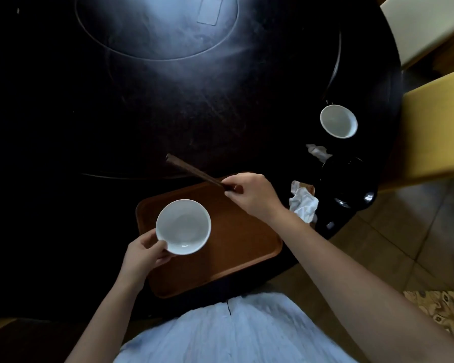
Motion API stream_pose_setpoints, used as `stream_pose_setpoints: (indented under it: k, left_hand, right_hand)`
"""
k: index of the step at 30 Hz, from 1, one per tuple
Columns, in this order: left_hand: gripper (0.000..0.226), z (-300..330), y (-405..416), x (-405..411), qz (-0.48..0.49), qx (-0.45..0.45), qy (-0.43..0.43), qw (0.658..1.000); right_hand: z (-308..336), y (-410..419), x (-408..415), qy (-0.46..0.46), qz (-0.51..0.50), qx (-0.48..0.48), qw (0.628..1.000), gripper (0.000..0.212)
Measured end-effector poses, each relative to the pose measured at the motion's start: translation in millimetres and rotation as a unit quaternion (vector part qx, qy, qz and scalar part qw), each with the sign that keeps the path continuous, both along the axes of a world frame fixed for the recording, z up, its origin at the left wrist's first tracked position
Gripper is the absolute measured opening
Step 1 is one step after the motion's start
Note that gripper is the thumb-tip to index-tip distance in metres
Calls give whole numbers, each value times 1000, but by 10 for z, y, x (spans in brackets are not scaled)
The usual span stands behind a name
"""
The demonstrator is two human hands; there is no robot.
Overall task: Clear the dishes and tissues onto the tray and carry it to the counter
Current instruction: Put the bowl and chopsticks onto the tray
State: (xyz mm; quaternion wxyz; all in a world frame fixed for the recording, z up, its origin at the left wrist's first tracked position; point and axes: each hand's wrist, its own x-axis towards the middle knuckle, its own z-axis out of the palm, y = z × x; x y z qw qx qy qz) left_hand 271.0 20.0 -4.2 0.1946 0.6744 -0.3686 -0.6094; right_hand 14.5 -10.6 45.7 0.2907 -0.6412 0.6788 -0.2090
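Note:
A brown tray (236,247) lies on the dark round table (116,142) right in front of me. My left hand (142,254) grips a white bowl (183,226) by its near rim, over the tray's left part. Dark chopsticks (192,169) are pinched in my right hand (249,196) above the tray's far edge, their ends pointing up-left. A second white bowl (338,121) stands at the table's right edge. One crumpled white tissue (303,203) lies just right of the tray, another tissue (318,151) farther back. A black dish (347,182) sits beside them.
A raised turntable disc (156,27) fills the table's middle. Yellow and cream chairs (435,127) stand close at the right. Tiled floor (393,247) shows beyond the table's right edge. My light blue clothing (233,334) is at the bottom.

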Motion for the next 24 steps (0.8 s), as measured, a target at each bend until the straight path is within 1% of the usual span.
stream_pose_setpoints:
  k: [2,7,9,11,17,20,24]
  left_hand:
    - [37,-8,-4,66,-2,5,3,1000]
    - [33,-31,13,196,5,13,12,1000]
    - [35,-42,20,211,9,12,9,1000]
    - [39,-58,20,224,8,13,10,1000]
    - [33,-111,-4,279,-1,14,20,1000]
    - [35,-140,-17,297,-5,13,17,1000]
    - [36,-155,-22,304,-5,2,9,1000]
  right_hand:
    - [-82,-60,124,87,64,-12,994,23]
    - [-263,-200,421,185,182,-43,965,22]
    - [-343,-248,499,207,203,-49,956,23]
    - [-413,-275,556,221,212,-50,951,22]
    - [-577,-211,549,273,213,-86,934,16]
    - [-647,-184,550,291,209,-103,928,20]
    - [-728,-70,541,262,145,-150,942,32]
